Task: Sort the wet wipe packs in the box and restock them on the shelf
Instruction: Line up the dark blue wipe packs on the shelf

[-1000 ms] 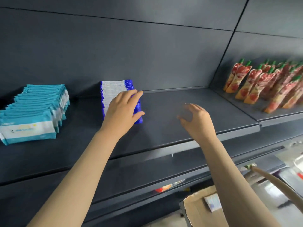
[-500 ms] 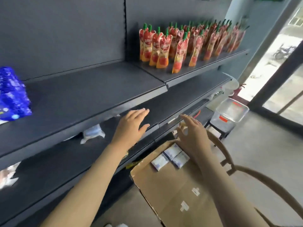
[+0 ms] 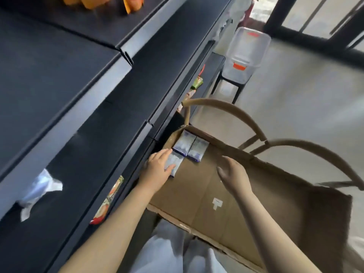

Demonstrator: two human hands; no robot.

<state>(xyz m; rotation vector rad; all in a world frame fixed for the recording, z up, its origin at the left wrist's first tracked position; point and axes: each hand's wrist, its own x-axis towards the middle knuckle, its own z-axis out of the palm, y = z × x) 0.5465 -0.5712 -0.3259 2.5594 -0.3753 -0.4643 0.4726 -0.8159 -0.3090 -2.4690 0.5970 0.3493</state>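
Observation:
An open cardboard box (image 3: 206,194) sits on a wooden chair below the dark shelf (image 3: 59,79). Three blue-and-white wet wipe packs lie in its far left corner: two side by side (image 3: 190,147) and a third (image 3: 174,163) just in front of them. My left hand (image 3: 158,170) lies on the third pack, with fingers over its top and the thumb at its near side. My right hand (image 3: 231,174) hovers open over the bare box bottom, to the right of the packs, and holds nothing.
A wooden chair (image 3: 256,127) with curved arms carries the box. A clear plastic bin (image 3: 246,54) stands on a black stool behind it. Orange pouches (image 3: 102,2) stand on the upper shelf. Crumpled plastic (image 3: 39,192) and a stray pouch (image 3: 108,201) lie on the lower shelves.
The view swung from the shelf down to the box. Both hands came down from the shelf; my left hand now lies on a pack in the box and my right hand hovers over the box.

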